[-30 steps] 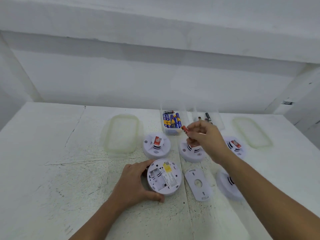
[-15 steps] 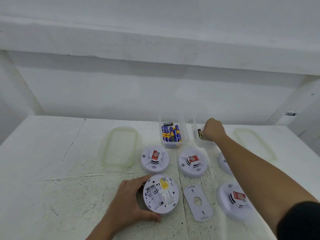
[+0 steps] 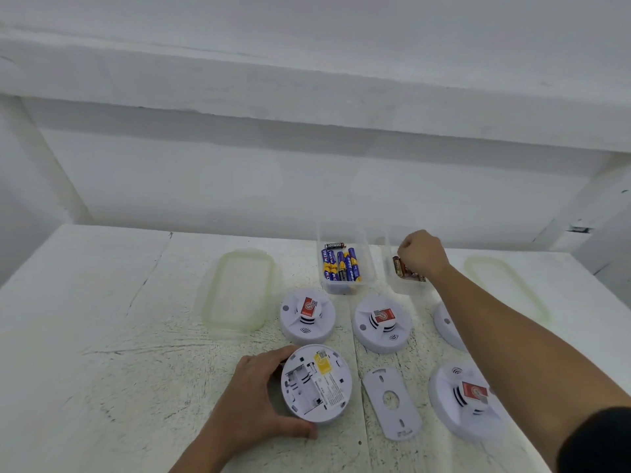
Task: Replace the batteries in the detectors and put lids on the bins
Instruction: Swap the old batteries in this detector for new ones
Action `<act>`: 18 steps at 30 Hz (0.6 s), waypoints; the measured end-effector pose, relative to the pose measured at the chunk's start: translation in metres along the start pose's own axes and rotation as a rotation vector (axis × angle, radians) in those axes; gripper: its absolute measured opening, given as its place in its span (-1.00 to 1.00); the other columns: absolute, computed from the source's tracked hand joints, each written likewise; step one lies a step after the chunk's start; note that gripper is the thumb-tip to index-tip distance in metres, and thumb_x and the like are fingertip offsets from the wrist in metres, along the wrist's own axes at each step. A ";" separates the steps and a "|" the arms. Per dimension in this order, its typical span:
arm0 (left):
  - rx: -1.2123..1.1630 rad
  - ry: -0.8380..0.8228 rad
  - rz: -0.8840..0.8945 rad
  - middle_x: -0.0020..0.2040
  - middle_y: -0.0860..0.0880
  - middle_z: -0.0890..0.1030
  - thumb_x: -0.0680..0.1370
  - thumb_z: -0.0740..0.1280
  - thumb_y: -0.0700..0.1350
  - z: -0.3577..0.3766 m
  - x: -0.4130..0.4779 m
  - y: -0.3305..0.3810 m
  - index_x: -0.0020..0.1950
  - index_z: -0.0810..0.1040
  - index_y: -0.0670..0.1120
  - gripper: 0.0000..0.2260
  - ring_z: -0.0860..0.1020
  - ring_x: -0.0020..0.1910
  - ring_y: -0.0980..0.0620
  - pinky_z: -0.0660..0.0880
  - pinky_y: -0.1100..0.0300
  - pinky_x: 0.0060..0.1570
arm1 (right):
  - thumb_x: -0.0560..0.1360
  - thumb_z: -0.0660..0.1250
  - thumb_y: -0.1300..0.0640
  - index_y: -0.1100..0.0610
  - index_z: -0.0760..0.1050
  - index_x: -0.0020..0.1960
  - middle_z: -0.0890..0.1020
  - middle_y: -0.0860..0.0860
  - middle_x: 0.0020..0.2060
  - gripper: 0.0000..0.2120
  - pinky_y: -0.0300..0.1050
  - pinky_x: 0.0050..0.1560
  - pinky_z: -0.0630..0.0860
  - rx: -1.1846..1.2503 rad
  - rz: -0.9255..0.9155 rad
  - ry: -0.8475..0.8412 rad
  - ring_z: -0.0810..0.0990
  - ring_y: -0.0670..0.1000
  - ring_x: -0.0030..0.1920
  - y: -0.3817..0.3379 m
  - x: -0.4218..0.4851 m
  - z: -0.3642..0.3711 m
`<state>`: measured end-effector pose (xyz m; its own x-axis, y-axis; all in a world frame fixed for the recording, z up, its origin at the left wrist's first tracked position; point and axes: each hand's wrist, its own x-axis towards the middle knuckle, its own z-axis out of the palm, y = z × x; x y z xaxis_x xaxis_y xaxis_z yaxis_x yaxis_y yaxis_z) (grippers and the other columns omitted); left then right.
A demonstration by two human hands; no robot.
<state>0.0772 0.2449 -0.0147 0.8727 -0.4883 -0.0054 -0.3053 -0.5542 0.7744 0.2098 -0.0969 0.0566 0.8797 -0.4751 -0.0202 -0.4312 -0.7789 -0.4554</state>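
The left hand is cupping the upturned detector near the front of the table, thumb and fingers curling round its rim, and the battery bay is facing up and looking empty. The right hand is hovering over the right bin, fingers curled tight above the brown batteries. I can't tell whether it's pinching one. Fresh blue batteries are lying in the left bin. Those cells are looking small, smooth, rigid and ready to roll, so I'm judging a mid-barrel pinch best. The light plastic detector is probably wanting steadying by its rim.
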 end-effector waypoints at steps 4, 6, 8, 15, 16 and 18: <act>-0.016 0.015 0.024 0.10 0.34 0.56 -0.01 0.54 0.44 0.001 0.002 -0.004 0.27 0.38 0.36 -0.12 0.52 0.12 0.17 0.50 0.15 0.12 | 0.48 0.17 0.32 0.27 0.58 -0.06 0.65 0.14 -0.08 -0.79 -0.08 -0.05 0.52 0.039 -0.232 0.159 0.60 0.13 -0.04 -0.029 -0.007 -0.003; -0.026 0.028 0.044 0.10 0.38 0.54 0.00 0.55 0.41 -0.001 0.001 0.002 0.24 0.34 0.44 -0.15 0.49 0.13 0.25 0.45 0.23 0.16 | 0.48 0.17 0.37 0.26 0.58 0.02 0.64 0.14 0.00 -0.76 -0.09 0.04 0.50 0.022 -0.332 0.140 0.58 0.11 0.02 -0.049 -0.010 0.000; -0.029 0.036 0.047 0.15 0.44 0.47 -0.01 0.54 0.41 -0.004 -0.001 0.006 0.23 0.29 0.50 -0.15 0.44 0.14 0.31 0.37 0.33 0.16 | 0.48 0.17 0.40 0.27 0.58 0.07 0.61 0.13 0.04 -0.73 -0.09 0.09 0.50 -0.019 -0.390 0.037 0.56 0.10 0.07 -0.068 -0.013 0.009; -0.008 0.018 -0.001 0.15 0.50 0.41 -0.01 0.55 0.39 -0.006 -0.002 0.006 0.18 0.36 0.42 -0.20 0.37 0.14 0.34 0.30 0.43 0.09 | 0.49 0.13 0.39 0.13 0.15 -0.37 0.28 0.02 -0.41 -0.67 -0.26 -0.47 0.17 -0.384 -0.371 -0.284 0.25 -0.05 -0.40 -0.100 -0.025 0.056; -0.008 0.017 -0.002 0.15 0.49 0.42 -0.01 0.55 0.39 -0.006 -0.002 0.006 0.18 0.36 0.42 -0.20 0.38 0.14 0.32 0.30 0.42 0.08 | 0.50 0.11 0.38 0.11 0.12 -0.37 0.26 0.02 -0.40 -0.66 -0.26 -0.46 0.14 -0.398 -0.373 -0.282 0.19 -0.07 -0.40 -0.102 -0.025 0.059; -0.009 0.015 -0.006 0.12 0.45 0.47 -0.02 0.54 0.41 -0.006 -0.002 0.005 0.20 0.37 0.41 -0.18 0.41 0.13 0.29 0.31 0.41 0.10 | 0.51 0.09 0.36 0.11 0.13 -0.37 0.26 0.02 -0.40 -0.67 -0.25 -0.45 0.13 -0.416 -0.363 -0.267 0.15 -0.08 -0.39 -0.105 -0.023 0.064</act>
<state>0.0765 0.2469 -0.0074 0.8800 -0.4749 -0.0002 -0.2971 -0.5508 0.7799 0.2477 0.0220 0.0476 0.9818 -0.0726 -0.1757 -0.0895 -0.9918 -0.0907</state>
